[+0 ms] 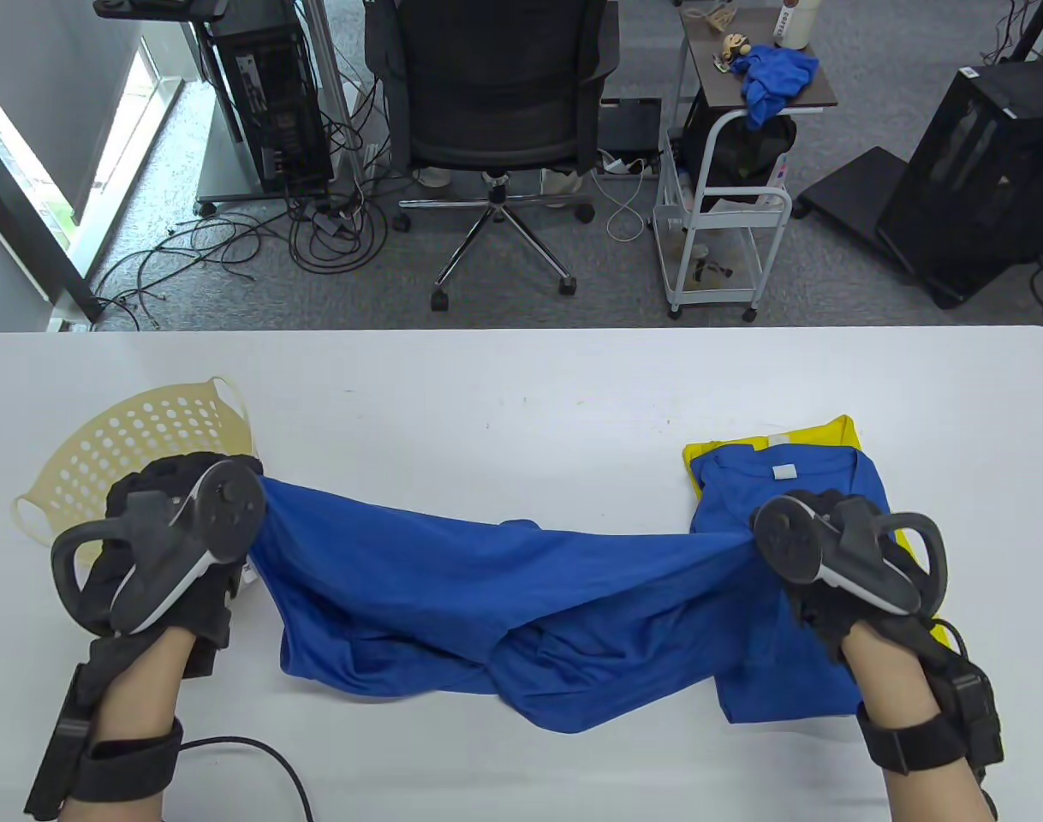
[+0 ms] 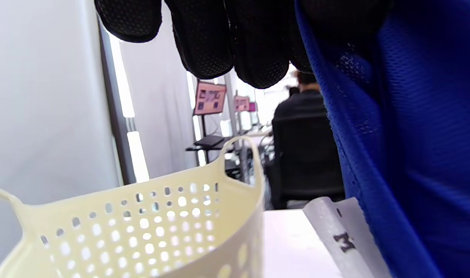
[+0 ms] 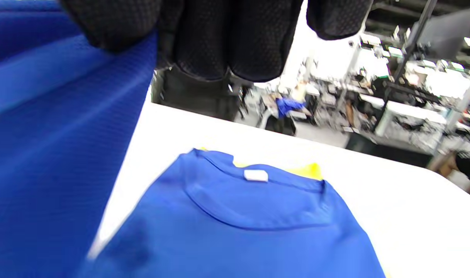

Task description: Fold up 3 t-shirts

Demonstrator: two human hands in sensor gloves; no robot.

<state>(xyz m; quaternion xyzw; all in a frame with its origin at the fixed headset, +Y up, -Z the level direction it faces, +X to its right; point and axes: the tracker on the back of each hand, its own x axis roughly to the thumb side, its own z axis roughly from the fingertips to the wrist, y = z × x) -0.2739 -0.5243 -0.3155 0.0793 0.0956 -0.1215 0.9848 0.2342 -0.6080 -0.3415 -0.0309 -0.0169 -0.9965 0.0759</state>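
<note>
At the left of the white table a cream perforated basket is standing, apparently holding no shirts, and just in front of it the left hand is gripping one end of a loose blue t-shirt, its fingers curling closed against the cloth with a white size tag hanging below. The shirt is stretching across the middle of the table, sagging and bunching in rumpled folds where it is touching the surface, so it is looking unfolded as yet. The right hand is clamping the other end, fingers closed on the fabric, hovering over a stack at the right: a folded blue t-shirt lying on a folded yellow t-shirt, collar and label facing up. So two of three are seemingly finished, and the third is only being spread for folding. Beyond the table's far edge, grey carpet is showing, with tangled cables, a computer tower, a black office chair, a white cart carrying a blue cloth, and black equipment.
</note>
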